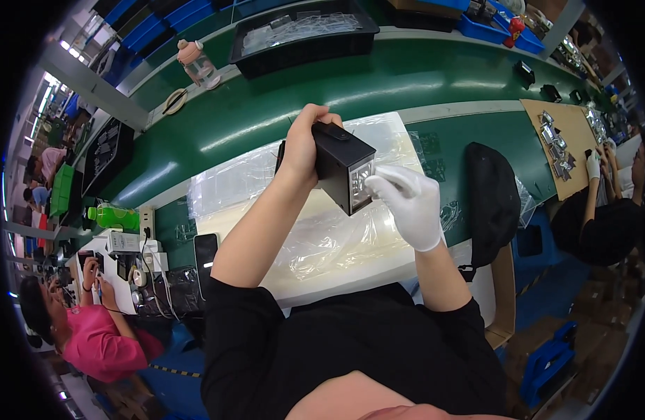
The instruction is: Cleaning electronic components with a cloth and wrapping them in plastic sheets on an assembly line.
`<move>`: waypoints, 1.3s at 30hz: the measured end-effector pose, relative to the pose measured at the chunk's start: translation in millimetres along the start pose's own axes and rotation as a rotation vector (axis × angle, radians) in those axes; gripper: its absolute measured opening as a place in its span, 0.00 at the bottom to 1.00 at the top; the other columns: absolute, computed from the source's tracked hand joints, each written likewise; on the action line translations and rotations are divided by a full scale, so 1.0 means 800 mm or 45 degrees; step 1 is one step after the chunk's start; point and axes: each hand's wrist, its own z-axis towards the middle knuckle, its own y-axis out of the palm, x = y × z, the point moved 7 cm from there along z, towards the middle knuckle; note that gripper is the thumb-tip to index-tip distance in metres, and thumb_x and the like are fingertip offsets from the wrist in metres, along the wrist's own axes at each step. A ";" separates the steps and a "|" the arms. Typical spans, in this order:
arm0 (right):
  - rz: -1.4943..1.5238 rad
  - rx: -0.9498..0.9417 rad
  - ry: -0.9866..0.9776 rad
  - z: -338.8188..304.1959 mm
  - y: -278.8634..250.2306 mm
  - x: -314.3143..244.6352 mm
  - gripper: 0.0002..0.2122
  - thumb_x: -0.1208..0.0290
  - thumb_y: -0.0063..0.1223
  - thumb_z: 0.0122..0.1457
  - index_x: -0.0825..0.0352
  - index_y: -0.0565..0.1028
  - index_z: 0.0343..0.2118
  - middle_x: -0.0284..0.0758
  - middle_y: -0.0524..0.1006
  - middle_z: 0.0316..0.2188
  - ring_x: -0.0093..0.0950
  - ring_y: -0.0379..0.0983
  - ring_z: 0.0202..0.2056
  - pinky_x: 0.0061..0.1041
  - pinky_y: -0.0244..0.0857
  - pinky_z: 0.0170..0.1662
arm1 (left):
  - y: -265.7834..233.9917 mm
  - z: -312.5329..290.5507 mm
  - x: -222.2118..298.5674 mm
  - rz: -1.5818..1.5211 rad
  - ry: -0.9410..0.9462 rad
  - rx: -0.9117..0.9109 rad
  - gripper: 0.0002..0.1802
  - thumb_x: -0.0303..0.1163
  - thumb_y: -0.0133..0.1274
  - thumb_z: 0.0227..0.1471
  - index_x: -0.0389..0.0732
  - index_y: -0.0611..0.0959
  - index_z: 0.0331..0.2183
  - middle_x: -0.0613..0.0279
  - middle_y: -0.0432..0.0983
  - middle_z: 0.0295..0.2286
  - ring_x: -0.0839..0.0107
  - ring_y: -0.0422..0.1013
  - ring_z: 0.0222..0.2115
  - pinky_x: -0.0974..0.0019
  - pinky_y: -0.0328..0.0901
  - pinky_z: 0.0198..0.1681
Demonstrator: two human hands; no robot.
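Gloved right hand (pixel 408 204) on black box (pixel 342 173)

A factory assembly line is shown here. A long green conveyor belt (pixel 266 105) is seen running across the floor, with work stations set along both sides of it. Black parts trays (pixel 305 35) and blue bins (pixel 501 28) are stacked on the far side. Small metal parts are laid out on a cardboard sheet (pixel 557 143) at the neighbouring station, where a gloved co-worker (pixel 602 217) is seated. Clear plastic sheeting (pixel 301 210) is spread over the near bench. Another worker in pink (pixel 91 336) is seated among cables and chargers.
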 end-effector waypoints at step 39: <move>-0.794 -0.718 -0.070 -0.091 0.000 0.110 0.31 0.65 0.67 0.42 0.65 0.72 0.53 0.41 0.71 0.49 0.40 0.67 0.47 0.33 0.62 0.54 | 0.011 -0.127 -0.136 1.563 0.349 -0.999 0.05 0.29 0.53 0.49 0.42 0.73 0.29 0.61 0.72 0.22 0.60 0.69 0.26 0.62 0.64 0.32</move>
